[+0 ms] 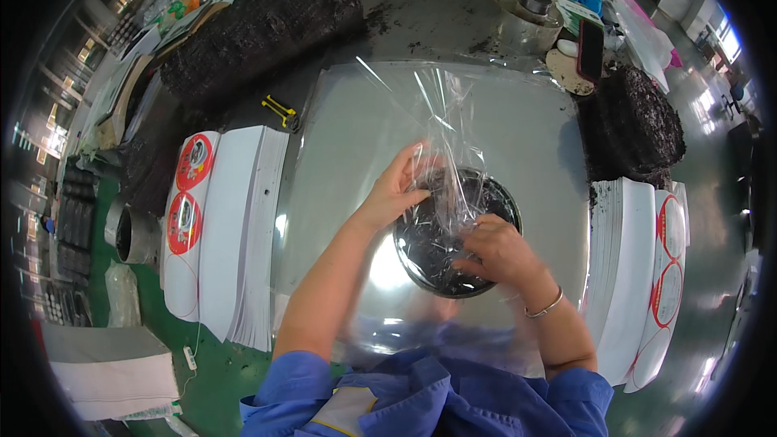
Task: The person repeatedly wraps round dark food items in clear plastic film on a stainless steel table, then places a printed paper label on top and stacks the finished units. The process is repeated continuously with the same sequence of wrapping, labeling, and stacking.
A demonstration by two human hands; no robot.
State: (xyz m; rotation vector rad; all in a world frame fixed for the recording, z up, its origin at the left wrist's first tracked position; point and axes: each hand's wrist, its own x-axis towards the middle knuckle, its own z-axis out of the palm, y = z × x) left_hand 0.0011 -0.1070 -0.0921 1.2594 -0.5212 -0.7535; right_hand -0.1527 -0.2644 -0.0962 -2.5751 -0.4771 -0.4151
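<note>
Clear film (449,125) and its glare blur the dark contents (429,247) of the round black container (515,206) before me, on the grey sheet (356,129). My left hand (402,184) spreads thumb from fingers; my right hand (500,249) curls, and I can't tell if it's pinching.

Plastic film (443,105) at the fingers (490,235): clear, glossy, creased. Sheet (364,129) beneath them smooth, shiny, metal-looking. Beyond the fingers, to their left, black roll (267,28) rough, mostly matt.
</note>
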